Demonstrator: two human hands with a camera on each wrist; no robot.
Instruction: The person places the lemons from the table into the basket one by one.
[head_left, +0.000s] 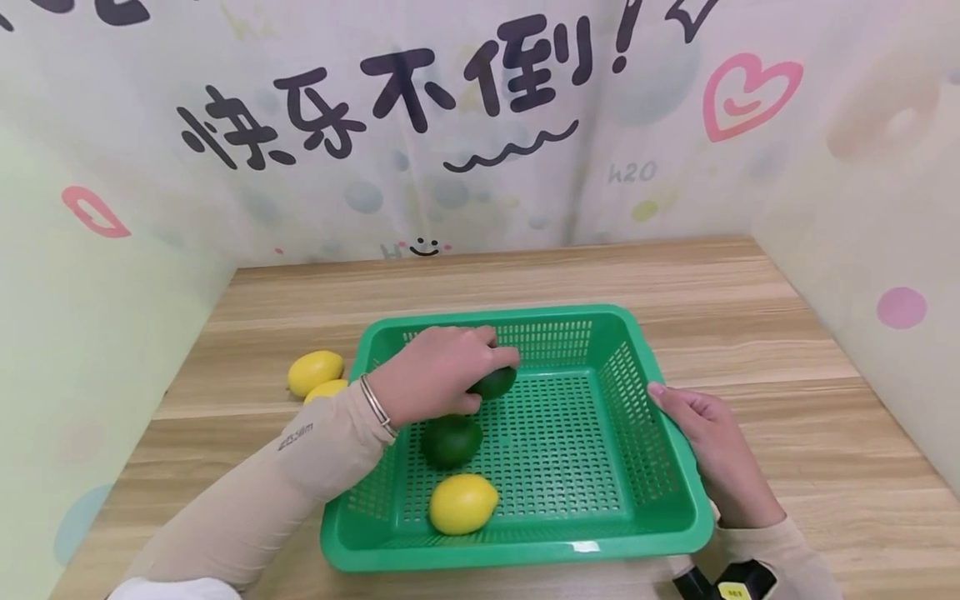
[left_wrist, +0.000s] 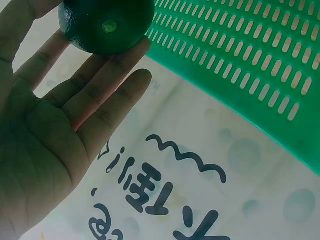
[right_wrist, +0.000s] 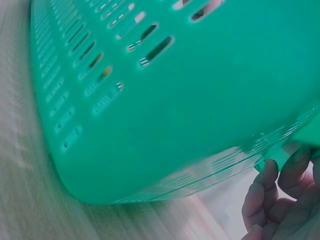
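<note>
A green plastic basket (head_left: 540, 554) with slotted walls stands on the table. Inside it, toward the left, my left hand (head_left: 442, 367) holds a dark green avocado (head_left: 495, 383) between thumb and fingers. In the left wrist view, the avocado (left_wrist: 107, 25) shows its pale stem end, with fingers spread around its lower side. Another avocado (head_left: 452, 442) lies on the basket floor just nearer than that hand, and a yellow lemon (head_left: 463, 504) sits by the front wall. My right hand (head_left: 708, 442) grips the basket's right rim, thumb on top and fingers outside below it.
Left of the basket, a lemon (head_left: 315, 372) and a second lemon (head_left: 326, 390) lie on the wooden table (head_left: 787, 350), the second partly behind the left forearm. A printed cloth (head_left: 480, 192) hangs behind the table. At the front right, a black device (head_left: 738, 581) sits by the right sleeve.
</note>
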